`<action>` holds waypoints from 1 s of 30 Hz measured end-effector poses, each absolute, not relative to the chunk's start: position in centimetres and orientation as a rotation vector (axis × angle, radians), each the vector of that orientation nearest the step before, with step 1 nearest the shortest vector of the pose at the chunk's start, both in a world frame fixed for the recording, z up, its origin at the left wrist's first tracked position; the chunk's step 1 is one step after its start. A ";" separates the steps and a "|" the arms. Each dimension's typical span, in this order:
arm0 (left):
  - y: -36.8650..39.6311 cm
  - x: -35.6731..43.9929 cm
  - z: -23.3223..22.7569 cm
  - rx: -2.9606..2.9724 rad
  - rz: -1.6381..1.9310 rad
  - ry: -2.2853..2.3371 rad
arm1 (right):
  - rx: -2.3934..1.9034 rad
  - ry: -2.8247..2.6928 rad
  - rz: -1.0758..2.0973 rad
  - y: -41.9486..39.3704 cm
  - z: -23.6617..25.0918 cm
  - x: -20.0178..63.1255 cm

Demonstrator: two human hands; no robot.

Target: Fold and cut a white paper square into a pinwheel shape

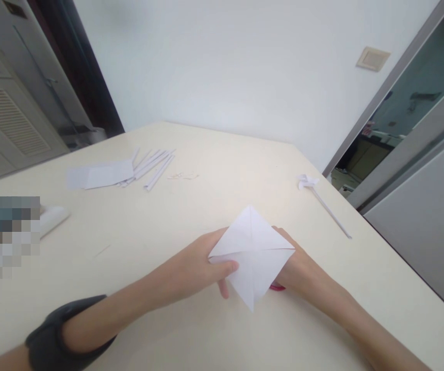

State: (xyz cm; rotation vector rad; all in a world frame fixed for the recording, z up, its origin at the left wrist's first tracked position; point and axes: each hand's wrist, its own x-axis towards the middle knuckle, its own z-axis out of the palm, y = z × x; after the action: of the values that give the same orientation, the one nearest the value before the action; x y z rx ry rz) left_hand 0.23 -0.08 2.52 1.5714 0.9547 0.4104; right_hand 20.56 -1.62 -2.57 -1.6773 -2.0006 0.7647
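Folded white paper square (253,252), creased corner to corner, held tilted just above the bench (214,185) near its front edge. Left hand (202,265) pinches its left corner, thumb on top. Right hand (297,265) grips from behind, fingers mostly hidden. Farther off: paper strips (154,165), flat sheet (101,175), paper pinwheel (309,182).

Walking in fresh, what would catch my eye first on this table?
First, the white folded paper square held up by both hands at the near middle: the left hand pinches its left corner, the right hand sits behind its right side. Then a paper pinwheel on a stick at the right edge, and rolled paper strips at the far left.
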 end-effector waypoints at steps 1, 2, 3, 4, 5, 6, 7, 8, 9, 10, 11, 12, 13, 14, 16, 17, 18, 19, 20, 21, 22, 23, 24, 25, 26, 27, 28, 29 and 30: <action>-0.1 0.2 2.7 1.557 0.400 0.943 | -1.650 -1.995 0.762 -1.7 -2.3 20.5; -0.1 0.2 2.8 1.544 0.397 0.938 | -1.622 -1.991 0.748 -1.7 -2.0 20.5; -0.1 0.2 2.9 1.532 0.403 0.947 | -1.592 -1.986 0.723 -1.8 -1.7 20.6; -0.2 0.2 3.0 1.520 0.419 0.971 | -1.565 -1.970 0.698 -1.8 -1.3 20.8; -0.2 0.2 3.0 1.510 0.446 1.005 | -1.536 -1.941 0.684 -1.7 -0.9 21.0; -0.3 0.2 2.9 1.504 0.480 1.045 | -1.492 -1.889 0.682 -1.7 -0.5 21.3; -0.3 0.3 2.8 1.500 0.514 1.082 | -1.440 -1.803 0.707 -1.6 -0.1 21.5; -0.4 0.3 2.7 1.498 0.540 1.108 | -1.369 -1.695 0.745 -1.5 0.3 21.8; -0.4 0.3 2.6 1.499 0.562 1.128 | -1.290 -1.581 0.787 -1.4 0.6 22.0; -0.4 0.4 2.6 1.502 0.581 1.143 | -1.221 -1.477 0.826 -1.4 0.8 22.2; -0.4 0.4 2.6 1.507 0.595 1.153 | -1.173 -1.395 0.856 -1.3 1.0 22.2; -0.5 0.4 2.6 1.512 0.604 1.161 | -1.152 -1.340 0.874 -1.3 1.1 22.2; -0.5 0.4 2.7 1.517 0.608 1.166 | -1.158 -1.312 0.893 -1.3 1.2 22.1; -0.6 0.5 2.7 1.522 0.607 1.171 | -1.183 -1.302 0.910 -1.4 1.2 21.9; -0.7 0.5 2.8 1.531 0.586 1.160 | -1.232 -1.301 0.942 -1.6 1.1 21.4; -0.8 0.5 2.9 1.541 0.562 1.141 | -1.236 -1.308 0.956 -1.7 1.0 21.3; -0.9 0.5 2.9 1.559 0.531 1.108 | -1.229 -1.318 0.964 -1.7 0.9 21.1; -0.9 0.5 2.8 1.581 0.499 1.055 | -1.220 -1.326 0.967 -1.8 0.8 21.1; -1.0 0.4 2.8 1.600 0.474 0.988 | -1.208 -1.334 0.965 -1.8 0.8 21.1; -0.9 0.4 2.7 1.615 0.464 0.910 | -1.199 -1.343 0.962 -1.9 0.7 21.1; -0.8 0.3 2.6 1.614 0.466 0.827 | -1.195 -1.349 0.961 -1.9 0.7 21.2; -0.6 0.2 2.6 1.592 0.480 0.744 | -1.197 -1.352 0.962 -1.9 0.7 21.2; -0.4 0.1 2.5 1.545 0.498 0.673 | -1.203 -1.352 0.962 -1.9 0.7 21.2; -0.1 -0.1 2.5 1.485 0.511 0.627 | -1.209 -1.354 0.965 -1.9 0.8 21.2; 0.2 -0.2 2.4 1.419 0.514 0.608 | -1.214 -1.355 0.970 -2.0 0.9 21.1; 0.6 -0.3 2.4 1.358 0.512 0.623 | -1.223 -1.360 0.975 -2.0 0.9 21.1; 0.9 -0.4 2.4 1.310 0.505 0.661 | -1.230 -1.368 0.981 -2.0 0.9 21.0; 1.1 -0.5 2.4 1.272 0.505 0.700 | -1.233 -1.380 0.992 -2.1 0.9 20.8; 1.2 -0.6 2.5 1.246 0.504 0.735 | -1.230 -1.399 1.013 -2.2 0.9 20.8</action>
State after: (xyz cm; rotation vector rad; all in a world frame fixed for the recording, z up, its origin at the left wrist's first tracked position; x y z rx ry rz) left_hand -0.55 1.24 2.48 1.2459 0.7353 0.5041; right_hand 20.75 -2.15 0.89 -1.2297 -1.3991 1.0128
